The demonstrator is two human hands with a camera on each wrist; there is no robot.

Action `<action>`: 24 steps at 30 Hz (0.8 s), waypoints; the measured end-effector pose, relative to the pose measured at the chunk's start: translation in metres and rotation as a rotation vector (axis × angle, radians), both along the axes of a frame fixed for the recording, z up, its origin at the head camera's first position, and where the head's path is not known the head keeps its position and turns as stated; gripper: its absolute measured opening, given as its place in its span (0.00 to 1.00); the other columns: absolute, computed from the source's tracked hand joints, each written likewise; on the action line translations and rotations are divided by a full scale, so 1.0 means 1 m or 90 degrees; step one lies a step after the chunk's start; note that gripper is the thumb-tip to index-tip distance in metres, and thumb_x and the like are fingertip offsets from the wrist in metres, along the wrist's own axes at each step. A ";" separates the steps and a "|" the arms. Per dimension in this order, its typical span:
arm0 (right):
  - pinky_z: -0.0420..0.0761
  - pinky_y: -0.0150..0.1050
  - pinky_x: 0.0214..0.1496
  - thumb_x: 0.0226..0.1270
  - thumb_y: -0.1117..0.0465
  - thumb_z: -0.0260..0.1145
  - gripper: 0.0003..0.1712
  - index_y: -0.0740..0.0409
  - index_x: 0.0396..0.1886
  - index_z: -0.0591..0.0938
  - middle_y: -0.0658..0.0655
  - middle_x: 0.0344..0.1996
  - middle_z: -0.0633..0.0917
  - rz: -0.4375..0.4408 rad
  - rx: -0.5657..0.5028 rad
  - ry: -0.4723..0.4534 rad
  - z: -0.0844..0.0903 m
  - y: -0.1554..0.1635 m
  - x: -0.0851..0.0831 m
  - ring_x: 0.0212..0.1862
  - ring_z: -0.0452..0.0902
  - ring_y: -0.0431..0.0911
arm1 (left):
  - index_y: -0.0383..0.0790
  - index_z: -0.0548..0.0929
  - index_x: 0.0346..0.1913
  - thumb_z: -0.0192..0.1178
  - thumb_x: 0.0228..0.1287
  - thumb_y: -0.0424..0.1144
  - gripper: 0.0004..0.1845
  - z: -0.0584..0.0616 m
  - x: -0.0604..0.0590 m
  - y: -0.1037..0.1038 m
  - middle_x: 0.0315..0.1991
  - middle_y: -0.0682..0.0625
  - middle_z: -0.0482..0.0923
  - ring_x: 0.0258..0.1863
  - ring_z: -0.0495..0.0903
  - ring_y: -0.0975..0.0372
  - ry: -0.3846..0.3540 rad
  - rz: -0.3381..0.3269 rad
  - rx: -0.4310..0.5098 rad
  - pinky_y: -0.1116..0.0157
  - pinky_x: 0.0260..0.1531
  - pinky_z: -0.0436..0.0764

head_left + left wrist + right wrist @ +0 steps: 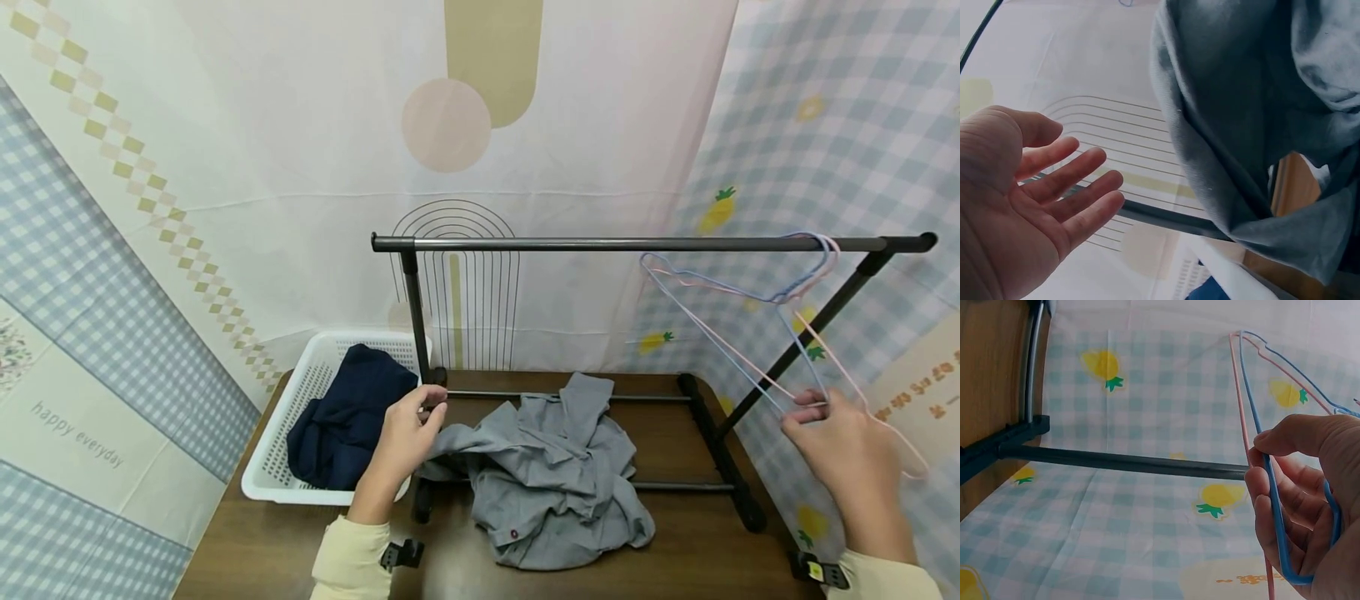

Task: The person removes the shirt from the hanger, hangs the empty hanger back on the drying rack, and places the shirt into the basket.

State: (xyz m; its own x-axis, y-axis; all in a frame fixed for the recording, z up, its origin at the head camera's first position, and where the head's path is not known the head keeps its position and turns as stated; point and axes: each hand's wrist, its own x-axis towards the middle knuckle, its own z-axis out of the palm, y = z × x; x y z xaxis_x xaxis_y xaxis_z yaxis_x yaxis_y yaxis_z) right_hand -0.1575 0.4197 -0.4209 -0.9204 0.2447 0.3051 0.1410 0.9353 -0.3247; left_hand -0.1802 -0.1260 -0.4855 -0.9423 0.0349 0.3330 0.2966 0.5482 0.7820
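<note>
A blue clothes hanger and a pink clothes hanger hang side by side at the right end of the rack's black top bar. My right hand grips the blue hanger near its lower right corner, thumb and fingers around the wire; the pink wire passes behind the fingers. My left hand holds nothing, its fingers loosely bent, between the basket and a crumpled grey garment. That garment lies heaped over the rack's lower rails, with a small dark red spot on it.
On the left, a white plastic basket holds a folded navy garment. The black rack stands on a brown wooden table, its feet near the table's right side. Patterned cloth hangs behind and on both sides.
</note>
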 end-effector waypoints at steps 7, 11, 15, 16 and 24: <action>0.67 0.42 0.25 0.60 0.59 0.70 0.19 0.64 0.48 0.80 0.66 0.37 0.90 0.020 -0.001 -0.010 0.001 -0.005 0.001 0.26 0.79 0.54 | 0.41 0.86 0.53 0.63 0.73 0.34 0.10 -0.008 0.001 0.003 0.50 0.47 0.87 0.50 0.86 0.56 -0.034 0.001 0.002 0.56 0.49 0.87; 0.65 0.38 0.21 0.60 0.59 0.72 0.21 0.63 0.50 0.79 0.65 0.36 0.91 0.040 -0.004 0.007 -0.002 -0.009 0.001 0.22 0.78 0.50 | 0.41 0.85 0.55 0.63 0.73 0.35 0.11 -0.011 0.001 0.005 0.50 0.47 0.86 0.51 0.86 0.54 -0.036 -0.006 -0.014 0.54 0.49 0.86; 0.69 0.40 0.22 0.60 0.58 0.74 0.26 0.65 0.54 0.78 0.65 0.39 0.91 0.041 -0.007 0.030 -0.004 -0.013 0.003 0.28 0.83 0.58 | 0.42 0.82 0.62 0.64 0.73 0.40 0.18 -0.017 0.001 0.007 0.58 0.45 0.83 0.58 0.82 0.50 -0.027 -0.016 -0.055 0.48 0.55 0.83; 0.70 0.41 0.23 0.59 0.59 0.75 0.27 0.65 0.55 0.78 0.65 0.39 0.91 0.039 -0.002 0.050 -0.004 -0.015 0.004 0.30 0.83 0.60 | 0.43 0.80 0.64 0.65 0.73 0.42 0.20 -0.018 0.001 0.007 0.61 0.44 0.82 0.61 0.81 0.49 -0.029 -0.018 -0.064 0.47 0.57 0.81; 0.69 0.66 0.29 0.43 0.59 0.80 0.40 0.72 0.57 0.79 0.80 0.45 0.82 0.019 0.082 0.322 -0.003 -0.044 0.018 0.39 0.76 0.76 | 0.47 0.73 0.73 0.66 0.72 0.51 0.31 -0.034 0.004 0.012 0.72 0.44 0.71 0.72 0.71 0.47 -0.038 -0.029 -0.106 0.43 0.66 0.75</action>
State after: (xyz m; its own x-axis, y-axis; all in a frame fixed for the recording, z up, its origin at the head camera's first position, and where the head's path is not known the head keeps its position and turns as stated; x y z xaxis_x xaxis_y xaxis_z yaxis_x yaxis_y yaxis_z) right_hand -0.1395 0.3759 -0.4235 -0.6564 0.1518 0.7390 -0.0311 0.9733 -0.2275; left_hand -0.1758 -0.1136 -0.5191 -0.9564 0.1279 0.2627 0.2799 0.6591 0.6980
